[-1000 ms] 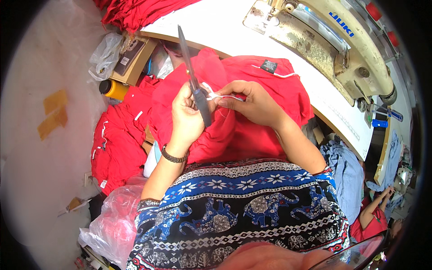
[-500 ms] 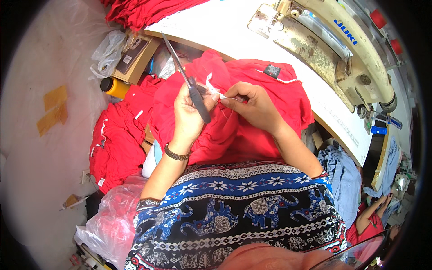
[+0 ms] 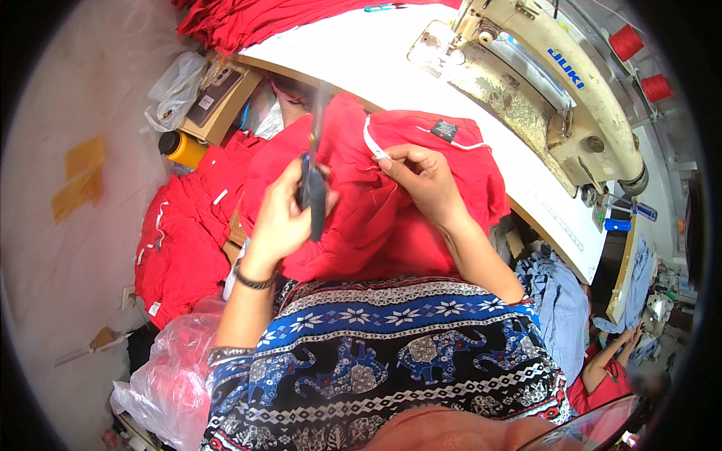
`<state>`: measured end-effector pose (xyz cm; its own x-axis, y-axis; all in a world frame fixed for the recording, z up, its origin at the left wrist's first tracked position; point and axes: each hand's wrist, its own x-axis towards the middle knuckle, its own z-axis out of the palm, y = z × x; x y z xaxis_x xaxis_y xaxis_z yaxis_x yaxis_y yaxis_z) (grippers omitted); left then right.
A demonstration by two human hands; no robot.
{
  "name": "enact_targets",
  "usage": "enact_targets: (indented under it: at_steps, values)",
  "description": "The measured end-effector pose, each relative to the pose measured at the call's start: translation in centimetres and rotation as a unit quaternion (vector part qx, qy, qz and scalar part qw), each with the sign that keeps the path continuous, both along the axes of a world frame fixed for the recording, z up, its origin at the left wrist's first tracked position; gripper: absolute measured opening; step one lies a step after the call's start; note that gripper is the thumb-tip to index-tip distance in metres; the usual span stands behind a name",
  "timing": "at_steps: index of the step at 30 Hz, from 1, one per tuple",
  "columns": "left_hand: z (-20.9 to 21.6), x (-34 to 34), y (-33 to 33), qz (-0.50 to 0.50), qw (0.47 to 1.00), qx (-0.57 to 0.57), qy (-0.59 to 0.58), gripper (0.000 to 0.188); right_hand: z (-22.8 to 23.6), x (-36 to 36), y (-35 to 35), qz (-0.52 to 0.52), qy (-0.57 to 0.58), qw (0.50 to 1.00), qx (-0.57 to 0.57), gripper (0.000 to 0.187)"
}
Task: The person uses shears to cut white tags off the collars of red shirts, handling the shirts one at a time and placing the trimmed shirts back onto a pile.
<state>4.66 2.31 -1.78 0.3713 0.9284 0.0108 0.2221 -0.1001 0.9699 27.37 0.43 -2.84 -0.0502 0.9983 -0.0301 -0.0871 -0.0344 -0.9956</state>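
Observation:
A red garment (image 3: pixel 444 248) lies across my lap, bunched in soft folds. White tape (image 3: pixel 370 139) runs along its edge, and a small dark label (image 3: pixel 444 131) shows near the far side. My right hand (image 3: pixel 430 184) pinches the end of this tape between thumb and fingertips. To the left, my left hand (image 3: pixel 284 222) is wrapped around the dark handles of a pair of scissors (image 3: pixel 317 204). Their blades point away from me, smeared by motion, so whether they are parted is unclear. A gap separates the scissors from the tape.
A sewing machine (image 3: pixel 519 90) stands on the white table (image 3: pixel 338 56) at the far right. More red garments (image 3: pixel 184 248) are heaped at left, beside a yellow bottle (image 3: pixel 185 149) and a cardboard box (image 3: pixel 226 105). Blue cloth (image 3: pixel 556 301) hangs at right; another person (image 3: pixel 605 372) sits beyond.
My left hand has drawn away from the tape, leftward and toward me, and the scissors have turned more upright. My right hand keeps its pinch. The whole view has shifted slightly.

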Motion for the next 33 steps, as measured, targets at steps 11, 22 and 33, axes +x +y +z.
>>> enact_targets:
  at_steps: [11, 22, 33]
  values:
    - [5.3, -2.8, -1.6, -0.101, 0.945, 0.057, 0.306, 0.030, 0.2, -0.5, -0.4, 0.003, 0.113, 0.993, 0.036, 0.015]
    - [4.2, -2.4, -1.2, -0.125, 0.928, 0.111, 0.334, 0.025, 0.6, -0.7, -0.5, 0.041, 0.016, 0.998, 0.045, 0.012]
    - [3.6, -3.5, -1.1, 0.104, 0.961, 0.185, 0.176, 0.027, -0.3, -0.6, 0.4, -0.038, 0.011, 0.999, 0.017, 0.012]
